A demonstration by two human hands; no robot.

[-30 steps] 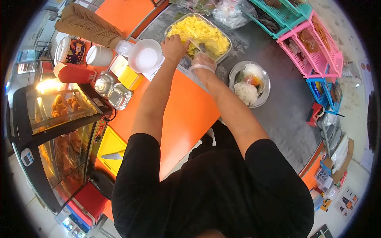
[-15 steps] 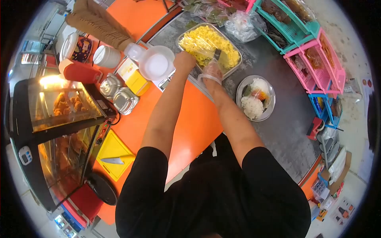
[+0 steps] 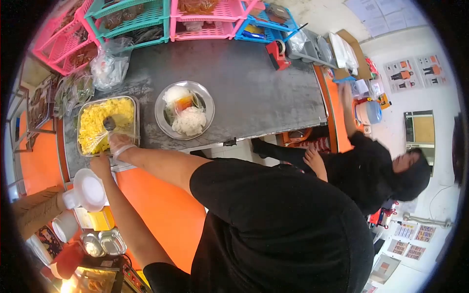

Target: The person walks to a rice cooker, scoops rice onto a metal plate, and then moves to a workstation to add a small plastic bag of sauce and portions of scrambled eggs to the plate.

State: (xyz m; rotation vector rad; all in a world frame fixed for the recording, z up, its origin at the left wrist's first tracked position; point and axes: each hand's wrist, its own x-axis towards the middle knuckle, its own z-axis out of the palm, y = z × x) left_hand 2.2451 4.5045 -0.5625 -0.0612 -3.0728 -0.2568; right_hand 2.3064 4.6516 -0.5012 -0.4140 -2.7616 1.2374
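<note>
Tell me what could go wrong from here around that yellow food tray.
Bits of the piled yellow food could spill over the rectangular metal tray, with the right hand, gloved in clear plastic, right at it. The bare left hand, close to the tray's near rim, might touch the food. The round, translucent white bowl beside the left forearm could get knocked.

At eleven o'clock we saw teal baskets (image 3: 133,30); at one, a red tape dispenser (image 3: 278,58); at three, another person (image 3: 361,171); at eight, a yellow box (image 3: 102,220).
</note>
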